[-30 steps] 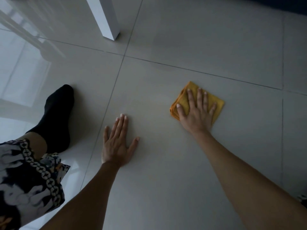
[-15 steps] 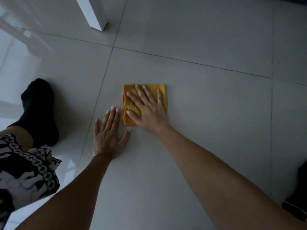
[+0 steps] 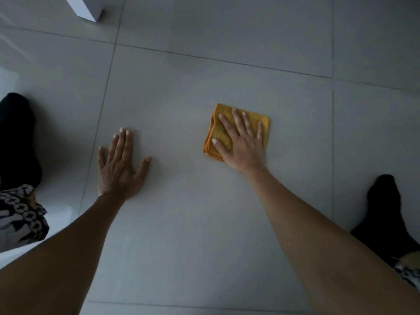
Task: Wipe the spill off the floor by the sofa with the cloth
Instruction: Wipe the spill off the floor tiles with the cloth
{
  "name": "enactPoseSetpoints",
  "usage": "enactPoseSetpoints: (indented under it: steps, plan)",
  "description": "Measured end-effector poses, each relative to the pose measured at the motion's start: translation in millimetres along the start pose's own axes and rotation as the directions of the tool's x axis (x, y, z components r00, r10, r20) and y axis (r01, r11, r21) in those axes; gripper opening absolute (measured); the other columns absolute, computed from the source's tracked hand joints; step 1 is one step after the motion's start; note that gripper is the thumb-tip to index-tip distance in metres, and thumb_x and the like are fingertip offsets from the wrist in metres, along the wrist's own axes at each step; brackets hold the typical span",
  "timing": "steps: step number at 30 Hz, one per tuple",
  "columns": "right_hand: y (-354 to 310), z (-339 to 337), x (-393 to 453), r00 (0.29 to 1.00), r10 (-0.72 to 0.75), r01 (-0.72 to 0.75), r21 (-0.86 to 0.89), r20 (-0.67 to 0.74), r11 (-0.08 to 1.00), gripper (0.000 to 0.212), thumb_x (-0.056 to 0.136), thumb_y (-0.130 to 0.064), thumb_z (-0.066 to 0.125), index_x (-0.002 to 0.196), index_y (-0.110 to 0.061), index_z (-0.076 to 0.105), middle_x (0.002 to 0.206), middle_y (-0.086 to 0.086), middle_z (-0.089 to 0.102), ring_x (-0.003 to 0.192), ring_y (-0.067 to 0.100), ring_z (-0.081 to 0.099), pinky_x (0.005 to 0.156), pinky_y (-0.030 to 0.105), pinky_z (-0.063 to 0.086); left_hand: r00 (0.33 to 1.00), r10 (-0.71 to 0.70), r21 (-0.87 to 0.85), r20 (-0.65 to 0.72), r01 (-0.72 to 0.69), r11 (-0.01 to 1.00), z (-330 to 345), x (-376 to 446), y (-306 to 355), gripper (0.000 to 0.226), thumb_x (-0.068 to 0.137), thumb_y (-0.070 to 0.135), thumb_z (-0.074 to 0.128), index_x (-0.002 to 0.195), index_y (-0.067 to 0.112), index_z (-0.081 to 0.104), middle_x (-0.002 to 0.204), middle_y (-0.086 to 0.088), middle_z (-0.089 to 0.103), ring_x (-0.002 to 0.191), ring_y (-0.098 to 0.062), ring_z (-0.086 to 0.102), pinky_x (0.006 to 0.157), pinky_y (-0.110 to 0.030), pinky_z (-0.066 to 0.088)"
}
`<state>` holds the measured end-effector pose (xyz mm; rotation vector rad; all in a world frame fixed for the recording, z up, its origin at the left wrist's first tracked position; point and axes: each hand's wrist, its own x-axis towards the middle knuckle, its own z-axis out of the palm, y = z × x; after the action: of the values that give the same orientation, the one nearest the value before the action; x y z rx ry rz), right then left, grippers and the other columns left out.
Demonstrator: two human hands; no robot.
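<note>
Cloth (image 3: 236,130) slid rightward under spread right hand (image 3: 241,146); left hand (image 3: 120,164) flat, spread on glossy grey tile floor (image 3: 204,223).

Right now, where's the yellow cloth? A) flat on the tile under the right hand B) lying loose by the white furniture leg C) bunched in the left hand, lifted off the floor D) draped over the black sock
A: the right hand lies spread, palm down, on the folded yellow cloth, pressing it to the floor tile, while the left hand rests bare on the tile, apart from it.
</note>
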<state>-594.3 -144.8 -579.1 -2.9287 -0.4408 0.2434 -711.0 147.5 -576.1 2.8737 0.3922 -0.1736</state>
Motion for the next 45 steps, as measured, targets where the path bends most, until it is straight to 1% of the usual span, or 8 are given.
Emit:
enactPoseSetpoints:
  steps: [5, 10, 15, 21, 28, 35, 40, 45]
  plan:
    - [66.4, -6.8, -26.3, 0.989, 0.142, -0.144, -0.041, -0.044, 0.989, 0.071, 0.088, -0.070, 0.032, 0.152, -0.040, 0.022, 0.163, -0.004, 0.016, 0.149, 0.021, 0.016, 0.115, 0.058, 0.011, 1.000, 0.026, 0.008, 0.010, -0.027, 1.000, -0.2, -2.0, 0.7, 0.081, 0.088, 0.059, 0.026, 0.153, 0.011, 0.016, 0.159, -0.007, 0.017, 0.146, -0.023, 0.017, 0.114, -0.049, 0.012]
    - [104.7, -8.8, -58.2, 0.962, 0.263, -0.265, -0.018, -0.066, 0.964, 0.071, 0.089, -0.067, 0.028, 0.152, -0.034, 0.025, 0.162, 0.000, 0.019, 0.149, 0.025, 0.018, 0.113, 0.061, 0.014, 0.994, 0.082, 0.001, 0.067, -0.083, 0.997, -3.1, -12.1, -10.6, 0.080, 0.090, 0.059, 0.025, 0.153, 0.011, 0.016, 0.160, -0.008, 0.013, 0.147, -0.024, 0.016, 0.116, -0.051, 0.010]
    - [89.6, -2.2, -89.5, 0.903, 0.418, -0.417, 0.033, -0.099, 0.909, 0.072, 0.089, -0.067, 0.025, 0.152, -0.032, 0.026, 0.162, 0.004, 0.020, 0.149, 0.026, 0.018, 0.114, 0.061, 0.012, 1.000, 0.009, -0.001, 0.017, -0.009, 1.000, 2.5, -42.0, -13.6, 0.074, 0.090, 0.055, 0.029, 0.152, 0.016, 0.022, 0.159, -0.005, 0.018, 0.146, -0.023, 0.020, 0.115, -0.050, 0.011]
    - [56.2, 6.2, -92.3, 0.892, 0.445, -0.443, 0.034, -0.087, 0.896, 0.074, 0.088, -0.068, 0.025, 0.152, -0.030, 0.026, 0.162, 0.006, 0.019, 0.148, 0.028, 0.017, 0.112, 0.064, 0.011, 1.000, -0.009, 0.006, 0.026, 0.009, 1.000, -0.3, -39.8, -11.4, 0.071, 0.090, 0.054, 0.028, 0.152, 0.018, 0.021, 0.159, -0.002, 0.018, 0.146, -0.022, 0.020, 0.115, -0.048, 0.011]
    - [-21.2, 16.6, -63.0, 0.963, 0.259, -0.258, 0.023, -0.077, 0.966, 0.073, 0.089, -0.067, 0.032, 0.152, -0.033, 0.026, 0.162, 0.003, 0.019, 0.149, 0.026, 0.018, 0.113, 0.060, 0.011, 1.000, -0.005, -0.003, 0.022, 0.005, 1.000, 0.5, -40.0, -12.0, 0.070, 0.092, 0.052, 0.027, 0.152, 0.018, 0.020, 0.159, -0.001, 0.017, 0.146, -0.019, 0.019, 0.116, -0.049, 0.012]
    - [-102.0, 24.1, -24.5, 0.998, 0.056, -0.055, 0.029, -0.037, 0.998, 0.072, 0.089, -0.068, 0.031, 0.152, -0.036, 0.024, 0.163, 0.000, 0.017, 0.150, 0.023, 0.015, 0.115, 0.059, 0.005, 1.000, -0.014, -0.054, -0.005, 0.014, 0.998, 1.6, -39.2, -11.2, 0.060, 0.096, 0.041, 0.024, 0.152, 0.019, 0.021, 0.159, 0.001, 0.018, 0.147, -0.015, 0.014, 0.117, -0.046, 0.008]
    - [-150.0, 35.0, -20.1, 0.987, -0.158, 0.159, 0.048, -0.037, 0.986, 0.070, 0.088, -0.065, 0.036, 0.151, -0.034, 0.031, 0.162, 0.002, 0.021, 0.149, 0.023, 0.019, 0.115, 0.058, 0.004, 1.000, -0.009, -0.044, 0.008, 0.009, 0.999, 3.6, -38.5, -14.3, 0.059, 0.097, 0.039, 0.020, 0.152, 0.021, 0.020, 0.159, 0.003, 0.016, 0.147, -0.011, 0.011, 0.117, -0.043, 0.005]
    - [-157.6, 36.6, -38.0, 0.941, -0.334, 0.333, 0.028, 0.060, 0.943, 0.067, 0.091, -0.066, 0.032, 0.152, -0.039, 0.024, 0.163, -0.003, 0.013, 0.151, 0.020, 0.009, 0.117, 0.058, 0.000, 1.000, 0.017, -0.036, 0.026, -0.016, 0.999, 2.9, -39.1, -16.3, 0.059, 0.096, 0.039, 0.016, 0.152, 0.021, 0.018, 0.160, 0.003, 0.013, 0.147, -0.014, 0.010, 0.117, -0.047, 0.006]
